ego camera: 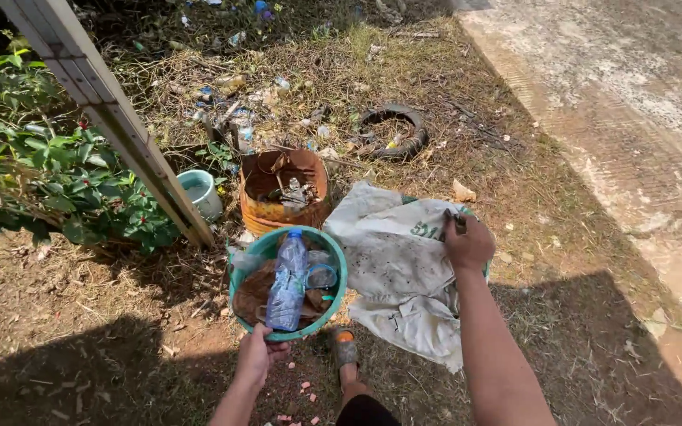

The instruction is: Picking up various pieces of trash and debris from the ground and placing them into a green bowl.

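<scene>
From the head view, the left hand (258,355) is clenched on the near rim of a green basket (333,260) that holds a clear plastic bottle (288,280) and other scraps, just above the bare dirt. The right hand (467,241) grips the upper edge of a dirty white sack (400,268) lying crumpled beside the basket. Behind them stand a rusty orange bucket (266,211) of rubbish, a pale pot (203,193) and an old tyre (412,134) in the dry grass.

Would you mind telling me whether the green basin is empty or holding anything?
Holding things: the green basin, gripped at its rim by the left hand, contains a clear plastic bottle and other scraps.
</scene>
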